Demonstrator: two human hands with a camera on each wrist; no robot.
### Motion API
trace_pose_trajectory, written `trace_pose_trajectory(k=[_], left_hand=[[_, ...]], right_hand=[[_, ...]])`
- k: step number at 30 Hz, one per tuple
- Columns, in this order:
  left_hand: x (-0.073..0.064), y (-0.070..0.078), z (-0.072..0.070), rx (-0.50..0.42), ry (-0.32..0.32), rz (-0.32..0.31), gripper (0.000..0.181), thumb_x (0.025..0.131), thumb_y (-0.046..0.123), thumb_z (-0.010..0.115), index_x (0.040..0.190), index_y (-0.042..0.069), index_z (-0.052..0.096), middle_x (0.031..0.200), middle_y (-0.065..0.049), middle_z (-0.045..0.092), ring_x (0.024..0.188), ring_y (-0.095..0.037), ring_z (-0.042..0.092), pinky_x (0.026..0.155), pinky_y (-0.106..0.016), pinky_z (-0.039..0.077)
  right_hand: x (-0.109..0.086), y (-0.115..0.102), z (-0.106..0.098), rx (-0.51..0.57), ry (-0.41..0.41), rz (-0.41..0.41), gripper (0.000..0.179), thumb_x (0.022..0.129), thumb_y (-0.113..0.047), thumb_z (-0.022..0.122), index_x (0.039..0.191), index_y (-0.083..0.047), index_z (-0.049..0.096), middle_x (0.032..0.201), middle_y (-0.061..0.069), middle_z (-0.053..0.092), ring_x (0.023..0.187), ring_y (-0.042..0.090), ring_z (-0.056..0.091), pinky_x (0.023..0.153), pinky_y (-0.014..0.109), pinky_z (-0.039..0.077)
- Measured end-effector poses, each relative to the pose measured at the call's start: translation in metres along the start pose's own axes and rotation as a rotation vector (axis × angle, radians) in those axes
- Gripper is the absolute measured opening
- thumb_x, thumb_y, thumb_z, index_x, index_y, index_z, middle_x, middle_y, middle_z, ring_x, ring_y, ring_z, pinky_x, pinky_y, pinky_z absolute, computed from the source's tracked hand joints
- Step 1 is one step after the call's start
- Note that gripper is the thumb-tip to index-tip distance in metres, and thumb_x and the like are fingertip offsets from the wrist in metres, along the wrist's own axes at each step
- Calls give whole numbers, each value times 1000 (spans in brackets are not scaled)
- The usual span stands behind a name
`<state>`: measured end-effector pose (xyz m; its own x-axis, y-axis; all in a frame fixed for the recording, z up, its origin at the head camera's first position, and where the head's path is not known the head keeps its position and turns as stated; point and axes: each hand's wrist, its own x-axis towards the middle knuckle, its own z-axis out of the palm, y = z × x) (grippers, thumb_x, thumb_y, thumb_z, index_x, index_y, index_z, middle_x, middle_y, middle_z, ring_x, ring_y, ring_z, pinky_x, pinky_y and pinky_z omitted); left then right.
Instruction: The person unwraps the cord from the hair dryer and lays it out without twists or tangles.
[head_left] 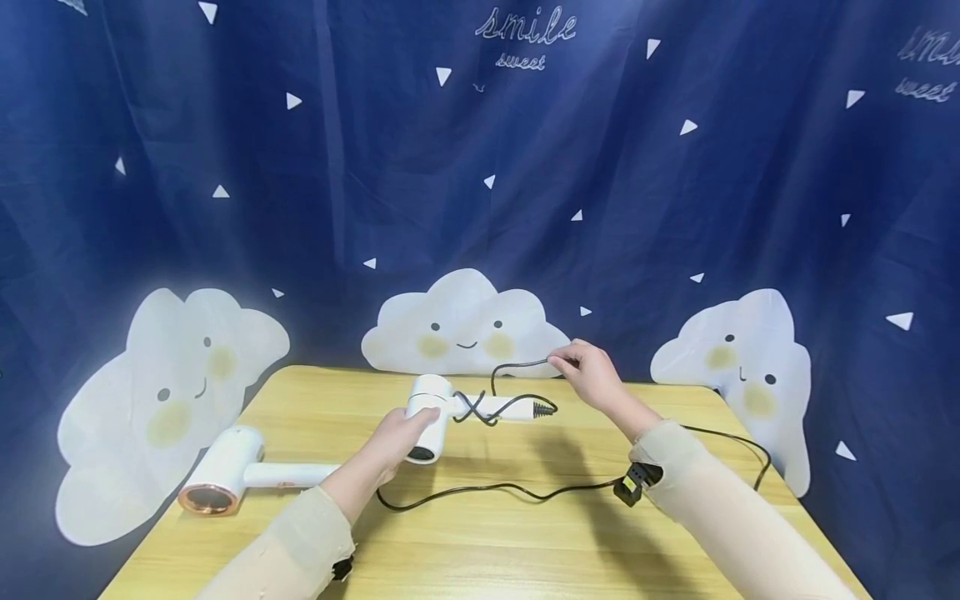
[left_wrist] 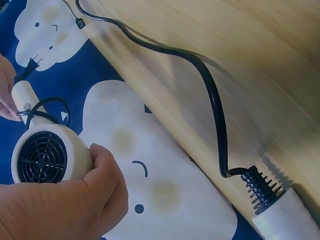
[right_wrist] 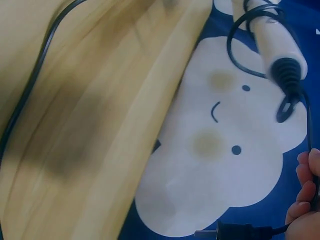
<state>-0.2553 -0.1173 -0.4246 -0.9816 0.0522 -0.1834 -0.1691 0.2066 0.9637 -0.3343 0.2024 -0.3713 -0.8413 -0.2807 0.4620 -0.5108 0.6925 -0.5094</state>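
Note:
A white hair dryer is held up over the table, its handle pointing right. My left hand grips it by the barrel, with the thumb over the side; in the left wrist view the dark round grille faces the camera. A black cord crosses around the handle in loose loops. To the right, my right hand pinches the free stretch of that cord. The two-pin plug hangs just past the fingers in the right wrist view.
A second white hair dryer with a copper-coloured rim lies at the table's left. Its black cord runs rightward across the wooden table, passing beneath the right forearm. A dark blue curtain with clouds hangs behind.

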Motion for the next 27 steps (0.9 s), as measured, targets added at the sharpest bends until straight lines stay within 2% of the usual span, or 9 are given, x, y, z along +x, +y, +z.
trace_pose_trajectory(k=[5, 10, 19, 27], left_hand=[[-1, 1, 0, -2, 8, -1, 49, 97, 42, 57, 117, -3, 56, 104, -12, 61, 87, -22, 60, 77, -31, 49], [-2, 2, 0, -9, 15, -3, 48, 97, 41, 57, 117, -3, 56, 104, -13, 61, 87, -23, 60, 76, -31, 49], [-3, 3, -4, -18, 26, 12, 50, 97, 41, 57, 116, -5, 56, 103, -13, 62, 86, -22, 60, 75, -31, 50], [1, 3, -7, -7, 39, 0, 51, 97, 41, 57, 118, -5, 54, 105, -15, 60, 87, -23, 60, 75, -30, 50]], right_hand=[[-3, 9, 6, -16, -26, -11, 16, 96, -15, 68, 102, -4, 78, 88, 2, 65, 73, 15, 54, 68, 35, 48], [-6, 16, 12, -24, -17, -28, 14, 94, -14, 70, 99, -3, 78, 87, 3, 66, 75, 16, 57, 70, 35, 49], [-18, 27, 23, -55, -42, -31, 11, 93, -13, 71, 94, -6, 79, 78, -2, 59, 66, 12, 48, 61, 29, 44], [-27, 25, 26, -91, -67, -102, 5, 91, -10, 73, 90, -9, 78, 79, -4, 60, 68, 9, 48, 61, 28, 44]])
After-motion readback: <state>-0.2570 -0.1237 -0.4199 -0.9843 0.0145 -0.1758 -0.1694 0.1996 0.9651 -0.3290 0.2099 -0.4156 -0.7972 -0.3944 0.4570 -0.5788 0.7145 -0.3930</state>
